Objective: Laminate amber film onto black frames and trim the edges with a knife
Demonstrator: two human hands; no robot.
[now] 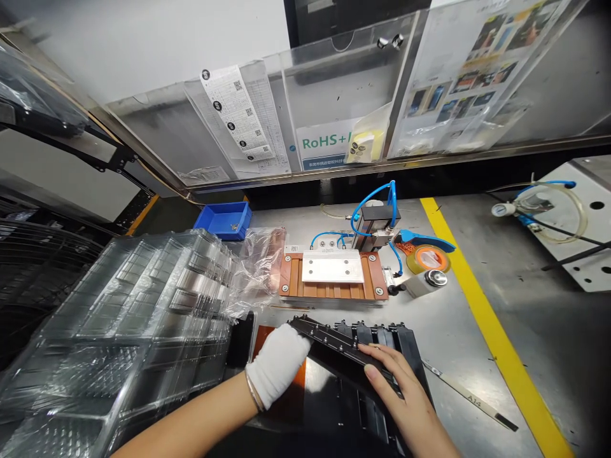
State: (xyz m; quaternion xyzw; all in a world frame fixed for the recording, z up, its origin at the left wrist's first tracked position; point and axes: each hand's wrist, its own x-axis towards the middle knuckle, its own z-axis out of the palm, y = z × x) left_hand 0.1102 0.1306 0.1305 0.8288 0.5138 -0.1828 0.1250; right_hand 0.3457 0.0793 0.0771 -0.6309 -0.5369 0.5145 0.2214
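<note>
Workbench metal (539, 331) spreads across my head view, with a yellow floor-style stripe (463, 318) running down it to the right. Over its back edge I see a clear document holder (344, 83), one pocket carrying a sheet (324, 143) that reads RoHS. Stacked clear plastic trays (143, 299) take up the left side, a crumpled clear bag (258, 267) just beside them. Off to the right sits a white machine housing (592, 184) with a pressure gauge (500, 210).

At centre I have a pneumatic fixture: an orange-brown base (291, 273) under a white metal plate (331, 267), with a dark cylinder (377, 222) and blue air tubes behind. Dark ribbed parts (405, 343) lie between the fixture and me.

In front of the fixture, both my hands are on a long black bar (334, 346) dotted with small pins, tilted down toward the right. My white-gloved left hand (281, 362) is closed around its left end, fingertips hidden. My bare right hand (401, 388) lays fingers along the top edge and thumb on the near face; I cannot tell whether it clamps.

Smaller still: a blue bin (226, 208), a bottle (422, 285), a tape roll (414, 259) and a slim stick (470, 397) marked A14.
</note>
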